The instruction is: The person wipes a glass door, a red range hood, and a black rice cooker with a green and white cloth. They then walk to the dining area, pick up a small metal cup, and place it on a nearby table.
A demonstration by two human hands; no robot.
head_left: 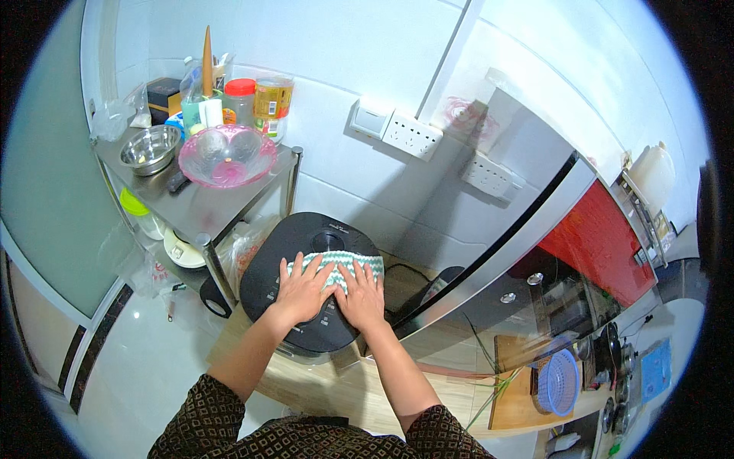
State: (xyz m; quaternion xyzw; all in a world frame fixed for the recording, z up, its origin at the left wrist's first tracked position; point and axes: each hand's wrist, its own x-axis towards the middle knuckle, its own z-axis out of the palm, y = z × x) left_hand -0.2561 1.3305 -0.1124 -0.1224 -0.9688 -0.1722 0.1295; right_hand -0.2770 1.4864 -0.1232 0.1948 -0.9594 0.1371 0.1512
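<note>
Left hand, right hand flat, fingers spread, on cloth; black appliance beneath, tiled wall beyond, metal shelf leftward. Cloth white, wavy green stripes.

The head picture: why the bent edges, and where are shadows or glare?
In the head view, the fisheye lens bows the frosted panel; shadows cross the white wall by the sockets; its upper right looks washed out; the floor shows a bright glint; the striped cloth under the left hand and right hand looks fairly sharp.

Cloth on the appliance
</note>
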